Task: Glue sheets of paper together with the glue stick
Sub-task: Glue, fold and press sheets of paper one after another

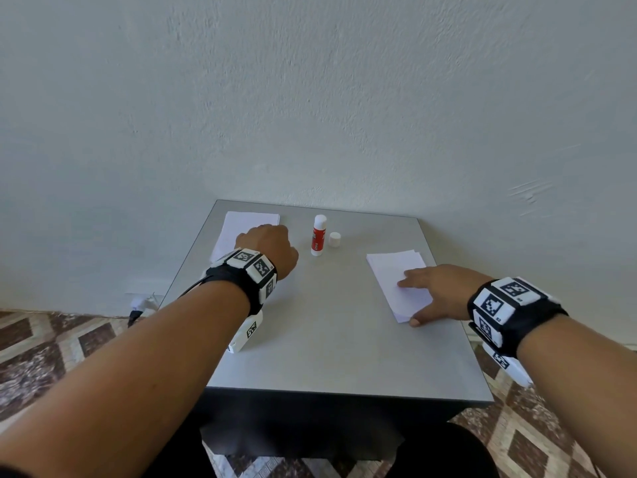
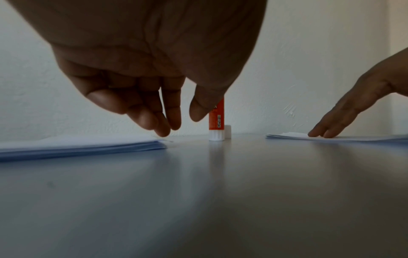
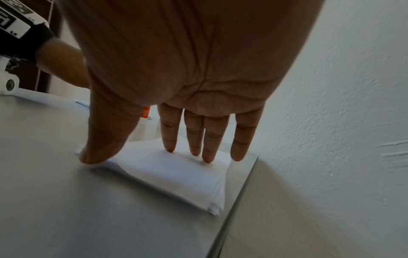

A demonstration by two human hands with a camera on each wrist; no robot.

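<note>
While your right hand (image 1: 435,293) lies flat on the right paper stack (image 1: 396,270) near the table (image 1: 327,339) edge, your left hand (image 1: 267,248) hangs over the left stack (image 1: 241,224); the uncapped glue stick (image 1: 318,235) stands between them, cap (image 1: 334,239) beside it. From the left wrist, loosely bent fingers (image 2: 163,129) grip nothing, bare tabletop ahead. From the right wrist, straight fingertips (image 3: 208,157) press the stack beside the table's right edge.

l hand (image 1: 267,248) raised, fingers (image 2: 141,111) loosely curled down, holding nothing. r hand (image 1: 437,293) flat, fingers (image 3: 212,137) straight, spread.
</note>
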